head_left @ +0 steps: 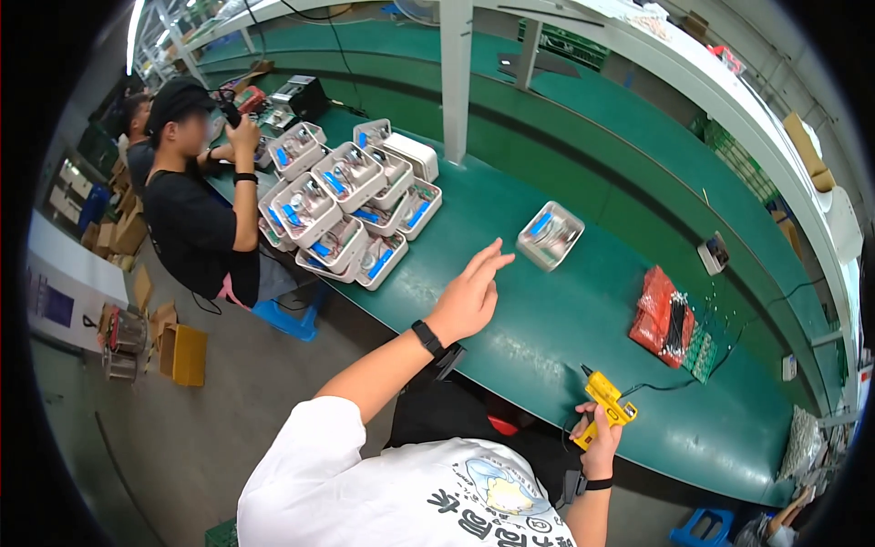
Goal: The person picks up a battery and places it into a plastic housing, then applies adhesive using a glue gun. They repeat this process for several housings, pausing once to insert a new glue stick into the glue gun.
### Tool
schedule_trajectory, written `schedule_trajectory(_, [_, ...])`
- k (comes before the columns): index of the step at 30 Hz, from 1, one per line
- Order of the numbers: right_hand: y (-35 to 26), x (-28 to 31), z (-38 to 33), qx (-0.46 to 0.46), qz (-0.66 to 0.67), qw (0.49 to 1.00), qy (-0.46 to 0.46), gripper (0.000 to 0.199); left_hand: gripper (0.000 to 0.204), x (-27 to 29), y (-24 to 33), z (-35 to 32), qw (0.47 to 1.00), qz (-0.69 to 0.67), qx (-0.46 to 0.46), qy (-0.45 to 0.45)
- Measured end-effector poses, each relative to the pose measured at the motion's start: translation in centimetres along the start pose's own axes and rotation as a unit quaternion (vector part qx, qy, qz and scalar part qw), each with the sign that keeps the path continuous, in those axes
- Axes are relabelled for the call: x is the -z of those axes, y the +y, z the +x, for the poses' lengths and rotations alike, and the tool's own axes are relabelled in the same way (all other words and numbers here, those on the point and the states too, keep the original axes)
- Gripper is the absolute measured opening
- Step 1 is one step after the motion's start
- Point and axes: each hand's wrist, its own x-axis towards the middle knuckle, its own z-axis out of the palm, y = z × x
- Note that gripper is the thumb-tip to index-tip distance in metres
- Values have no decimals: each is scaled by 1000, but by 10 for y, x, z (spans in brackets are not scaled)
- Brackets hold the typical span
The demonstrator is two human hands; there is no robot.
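Head view: our left hand stretches out with its fingers extended and loosely parted, holding nothing. Just beyond those fingertips sits the uncovered white housing, a blue part inside it; we make out no contact. Our right hand has its fingers wrapped around the handle of the yellow glue gun, whose nozzle points forward of them; whether a finger presses the trigger, we cannot tell.

We judge the step in hand to be taking hold of the housing. To do it well, we should grip its outer wall, fingers clear of the contents, and slide it level. The nozzle, possibly hot, is best held away from the left fingertips. The black cable, trailing right of the gun-hand fingers, needs slack so it does not drag the green boards beyond them.
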Motion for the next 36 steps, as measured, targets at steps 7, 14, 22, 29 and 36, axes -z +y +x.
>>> schedule_trajectory(7, [12,15,2,73,72,995,-8,24,42,191,6,100,879,455,-84,113])
schedule_trajectory(14, [16,17,9,78,83,993,-40,22,104,260,-29,163,749,499,432,-61])
schedule_trajectory(22, [21,15,9,116,112,986,-46,24,114,273,-62,188,721,502,459,-131])
schedule_trajectory(29, [24,23,7,119,162,979,-19,24,92,204,31,163,848,482,168,-143])
schedule_trajectory(36, [26,23,9,107,197,975,-2,24,82,62,106,88,831,346,-134,-415])
